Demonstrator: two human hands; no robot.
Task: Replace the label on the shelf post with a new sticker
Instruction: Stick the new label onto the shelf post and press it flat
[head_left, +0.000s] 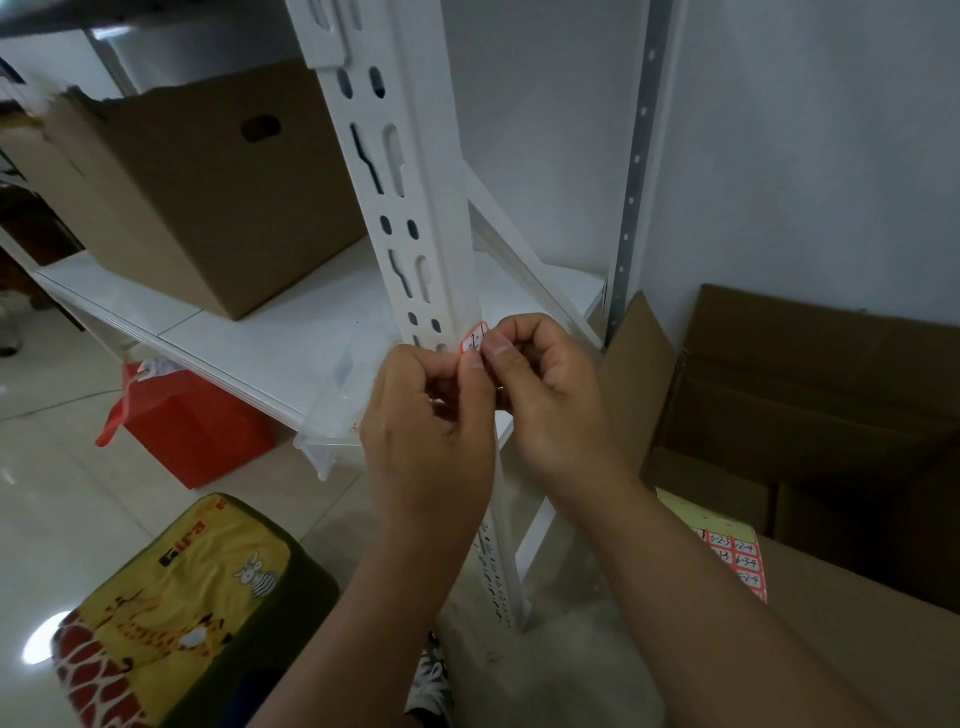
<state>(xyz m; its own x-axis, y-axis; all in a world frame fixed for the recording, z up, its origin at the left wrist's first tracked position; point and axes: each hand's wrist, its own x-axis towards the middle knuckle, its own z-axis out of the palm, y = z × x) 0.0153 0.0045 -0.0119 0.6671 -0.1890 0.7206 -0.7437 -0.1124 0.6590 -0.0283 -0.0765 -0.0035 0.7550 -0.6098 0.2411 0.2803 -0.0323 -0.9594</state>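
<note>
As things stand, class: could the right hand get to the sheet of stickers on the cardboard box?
Probably yes. The sticker sheet lies uncovered on the box just beside the right forearm, nothing between. But the right hand is pinching the label at the post with the left hand.

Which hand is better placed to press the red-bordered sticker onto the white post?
Probably the right hand: its thumb already lies on the sticker against the shelf post. The left hand only pinches the sticker's lower edge.
</note>
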